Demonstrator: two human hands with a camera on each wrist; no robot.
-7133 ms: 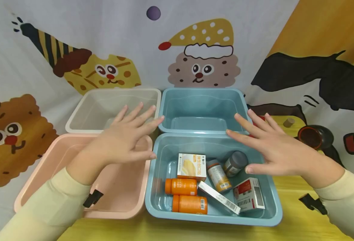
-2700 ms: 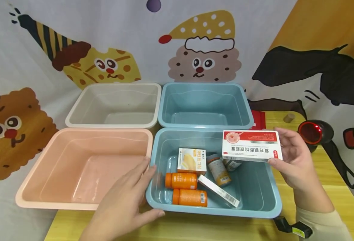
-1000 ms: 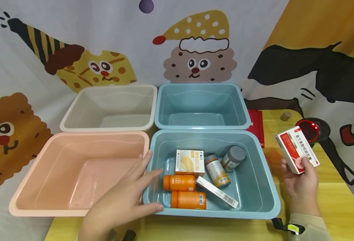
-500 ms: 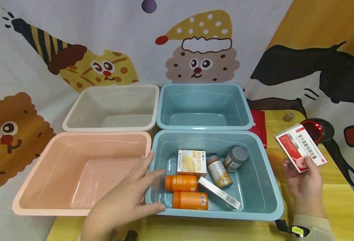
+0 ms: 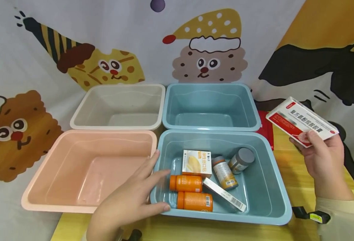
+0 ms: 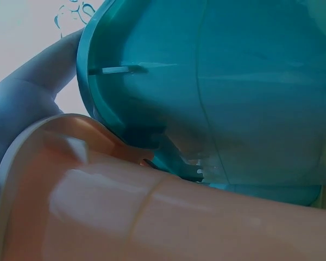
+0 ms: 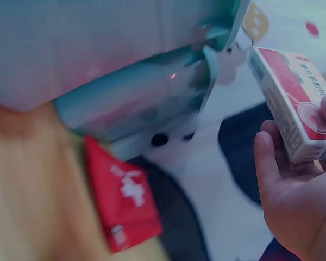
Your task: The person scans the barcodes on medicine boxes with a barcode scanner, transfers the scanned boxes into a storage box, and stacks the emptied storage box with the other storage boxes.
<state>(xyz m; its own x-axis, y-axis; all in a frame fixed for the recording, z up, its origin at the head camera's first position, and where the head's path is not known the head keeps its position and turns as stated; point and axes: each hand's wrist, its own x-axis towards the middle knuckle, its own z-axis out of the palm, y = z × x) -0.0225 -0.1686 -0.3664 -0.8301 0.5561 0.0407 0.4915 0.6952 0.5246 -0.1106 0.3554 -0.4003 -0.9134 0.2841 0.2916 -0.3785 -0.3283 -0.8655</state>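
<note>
Yellow table (image 5: 183, 231), cartoon-print cloth (image 5: 119, 33) behind.

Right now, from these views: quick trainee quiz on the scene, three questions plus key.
1. Which hand holds the red-and-white box?
2. How many orange bottles lie in the front blue bin? A) none B) two C) five
3. True or false: the red-and-white box lies inside the front blue bin.

Key:
1. The right hand.
2. B.
3. False; it is held outside that bin.
</note>
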